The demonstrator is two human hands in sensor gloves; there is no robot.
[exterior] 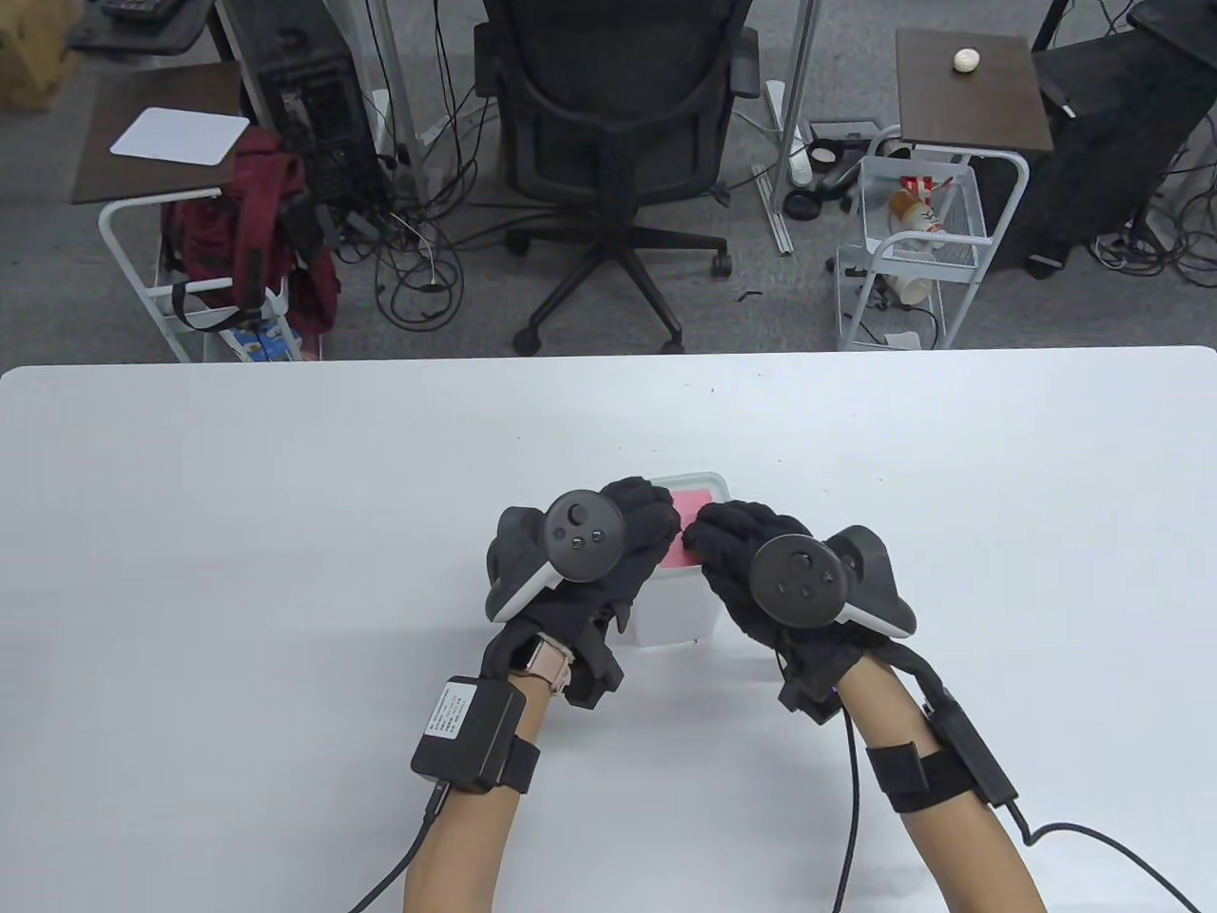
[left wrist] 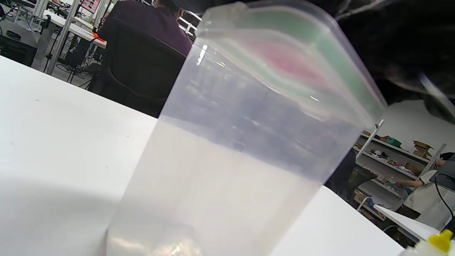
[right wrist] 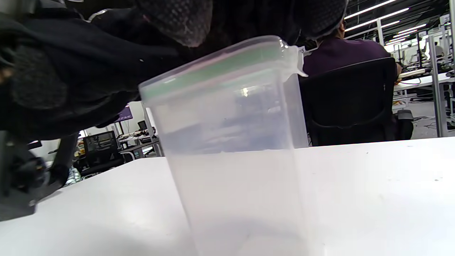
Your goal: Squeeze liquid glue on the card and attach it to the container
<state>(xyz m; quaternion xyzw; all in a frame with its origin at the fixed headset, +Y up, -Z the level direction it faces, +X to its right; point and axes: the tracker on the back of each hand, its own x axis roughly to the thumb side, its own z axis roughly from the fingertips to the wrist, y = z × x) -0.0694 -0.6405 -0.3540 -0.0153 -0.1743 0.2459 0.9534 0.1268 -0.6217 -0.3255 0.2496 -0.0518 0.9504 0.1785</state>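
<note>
A clear plastic container with a green-sealed lid stands on the white table. A pink card lies on its lid. My left hand lies over the lid's left side, fingers on the card and thumb down the container's near side, holding it. My right hand presses its fingertips on the card's right part. The left wrist view shows the container close up, with the card pink through the lid and a yellow glue bottle cap at the bottom right. The right wrist view shows the container under gloved fingers.
Beyond the table's far edge stand a black office chair, a white cart with a red backpack on the left and a wire cart on the right. The table stretches wide on both sides of the container.
</note>
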